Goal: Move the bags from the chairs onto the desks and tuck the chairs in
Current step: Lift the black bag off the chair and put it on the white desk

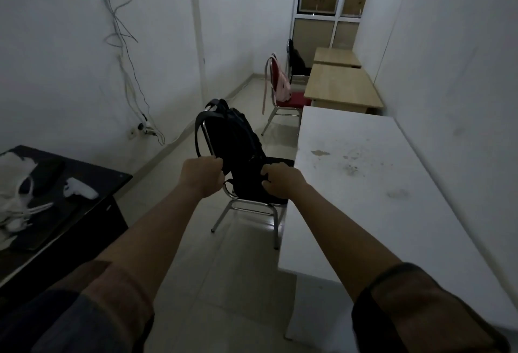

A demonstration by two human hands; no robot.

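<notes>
A black backpack (236,139) stands upright on the nearest black-seated chair (246,207), which sits beside a white desk (364,184). My left hand (203,177) grips the backpack's strap at its lower back edge. My right hand (280,180) holds the bag's lower right side, fingers curled on the fabric. Farther back, a pink bag (281,85) leans on a red-seated chair (291,100) next to a wooden desk (339,86). Behind that, a black bag (297,59) sits on a third chair by another wooden desk (335,57).
A dark table (92,184) at the left carries white cables and a white controller (80,188). Wires hang down the left wall to a socket (140,128). A tiled aisle runs between the left table and the row of desks along the right wall.
</notes>
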